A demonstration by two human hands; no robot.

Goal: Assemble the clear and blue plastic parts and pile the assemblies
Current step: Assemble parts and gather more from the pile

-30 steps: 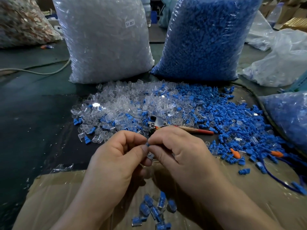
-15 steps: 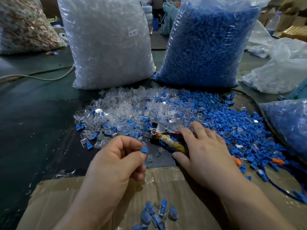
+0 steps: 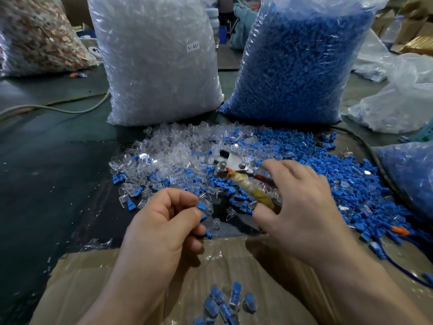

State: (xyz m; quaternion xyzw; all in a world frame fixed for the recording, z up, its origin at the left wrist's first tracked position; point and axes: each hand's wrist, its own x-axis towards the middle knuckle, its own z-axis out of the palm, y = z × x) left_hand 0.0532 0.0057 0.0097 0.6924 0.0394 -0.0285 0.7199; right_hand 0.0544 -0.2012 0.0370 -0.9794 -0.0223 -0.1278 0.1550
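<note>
Left hand (image 3: 161, 228): a blue part (image 3: 201, 206) is pinched between thumb and curled fingers.
Right hand (image 3: 302, 207): fingers are spread wide over the tool (image 3: 250, 188); it looks blurred, so a grip cannot be told.
White bag (image 3: 159, 66): filled with clear parts.
Blue bag (image 3: 297, 62): filled with blue parts.
Loose heap (image 3: 175, 148): clear and blue parts are mixed, just before both bags.
Cardboard box (image 3: 93, 277): a few joined pieces (image 3: 225, 303) are piled inside.

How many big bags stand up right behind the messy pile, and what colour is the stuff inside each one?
Bag of clear parts: 1
Bag of blue parts: 1
Total: 2
</note>
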